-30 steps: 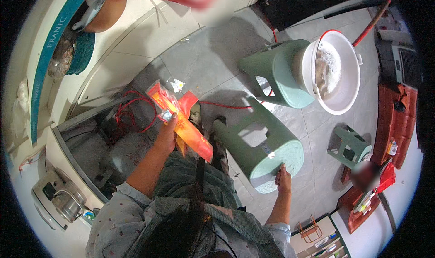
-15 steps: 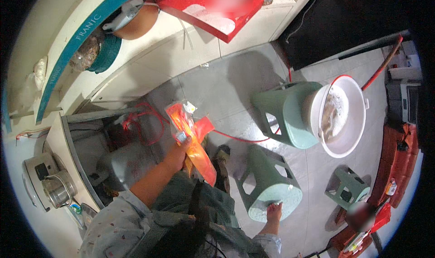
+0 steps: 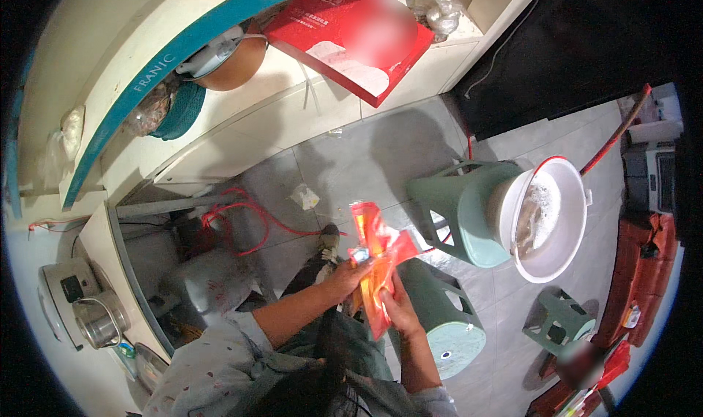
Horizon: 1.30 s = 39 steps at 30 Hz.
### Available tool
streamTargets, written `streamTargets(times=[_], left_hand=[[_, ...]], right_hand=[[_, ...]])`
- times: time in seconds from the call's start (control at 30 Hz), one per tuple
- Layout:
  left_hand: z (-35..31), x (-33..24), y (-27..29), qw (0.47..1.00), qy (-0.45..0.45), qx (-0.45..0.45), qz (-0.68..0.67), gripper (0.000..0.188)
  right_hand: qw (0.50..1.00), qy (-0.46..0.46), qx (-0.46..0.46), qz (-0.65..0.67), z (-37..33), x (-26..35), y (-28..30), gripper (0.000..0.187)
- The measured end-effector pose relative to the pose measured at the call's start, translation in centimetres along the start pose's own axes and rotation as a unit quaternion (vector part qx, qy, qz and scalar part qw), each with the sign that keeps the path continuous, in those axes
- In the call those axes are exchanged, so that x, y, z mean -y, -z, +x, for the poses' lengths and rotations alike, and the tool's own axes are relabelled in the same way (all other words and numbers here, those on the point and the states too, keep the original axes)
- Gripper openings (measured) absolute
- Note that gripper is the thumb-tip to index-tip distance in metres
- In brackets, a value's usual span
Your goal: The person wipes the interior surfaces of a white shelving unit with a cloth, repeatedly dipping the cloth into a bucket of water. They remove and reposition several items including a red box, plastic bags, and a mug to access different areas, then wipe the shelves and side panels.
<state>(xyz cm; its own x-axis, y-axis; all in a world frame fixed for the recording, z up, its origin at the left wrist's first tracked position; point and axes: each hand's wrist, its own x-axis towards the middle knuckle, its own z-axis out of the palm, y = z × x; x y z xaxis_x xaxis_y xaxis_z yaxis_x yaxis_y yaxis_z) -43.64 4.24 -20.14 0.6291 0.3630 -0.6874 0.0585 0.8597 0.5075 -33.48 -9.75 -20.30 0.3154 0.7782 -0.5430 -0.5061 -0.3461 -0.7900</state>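
Note:
A bundle of shiny red and orange plastic packets [image 3: 378,270] is held up in front of my lap. My left hand [image 3: 343,279] grips its left side, fingers closed around it. On the opposite side my right hand [image 3: 399,308] also closes on the bundle, thumb lying over the plastic. What the packets contain cannot be made out. Just right of my right hand stands a green plastic stool [image 3: 455,341] with a small dark round spot on its top.
Farther right, a second green stool [image 3: 480,223] bears a white red-rimmed basin [image 3: 575,245] of foamy water. A small green stool [image 3: 560,322] stands beyond. Red cord [image 3: 256,237] loops over the floor. A red box [image 3: 322,32] lies on the shelf ahead; a cooker pot [image 3: 102,322] is left.
My right hand has left the green stool's top and taken hold of the packets. My left hand has carried the bundle to the right. The view has shifted slightly.

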Motion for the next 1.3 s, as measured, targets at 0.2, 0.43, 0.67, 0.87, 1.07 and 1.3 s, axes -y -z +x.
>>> streamTargets(times=[0.2,0.43,0.67,0.87,1.07,1.3], left_hand=[[6.2,-0.5,3.1,0.983,-0.031,0.073,0.168,0.037],[13.0,-5.4,3.9,0.909,0.074,0.173,0.373,0.040],[16.1,-8.0,6.1,0.920,-0.005,0.271,0.285,0.071],[19.5,-13.2,9.0,0.981,-0.103,0.097,0.130,0.066],[26.2,-22.6,7.8,0.920,-0.351,0.073,-0.161,0.047],[30.6,-24.2,7.4,0.835,-0.344,0.250,-0.351,0.026]], right_hand=[[0.972,-0.159,-0.001,0.175,5.8,-0.5,-2.1,0.052],[0.958,-0.131,-0.086,0.241,12.1,-0.5,-2.4,0.042],[0.950,-0.146,-0.105,0.256,16.6,0.4,-0.2,0.040],[0.955,-0.097,-0.092,0.264,18.2,1.6,0.3,0.049],[0.961,-0.111,-0.122,0.224,17.9,0.0,1.0,0.055],[0.937,-0.151,-0.129,0.289,17.5,-1.8,2.4,0.051]])
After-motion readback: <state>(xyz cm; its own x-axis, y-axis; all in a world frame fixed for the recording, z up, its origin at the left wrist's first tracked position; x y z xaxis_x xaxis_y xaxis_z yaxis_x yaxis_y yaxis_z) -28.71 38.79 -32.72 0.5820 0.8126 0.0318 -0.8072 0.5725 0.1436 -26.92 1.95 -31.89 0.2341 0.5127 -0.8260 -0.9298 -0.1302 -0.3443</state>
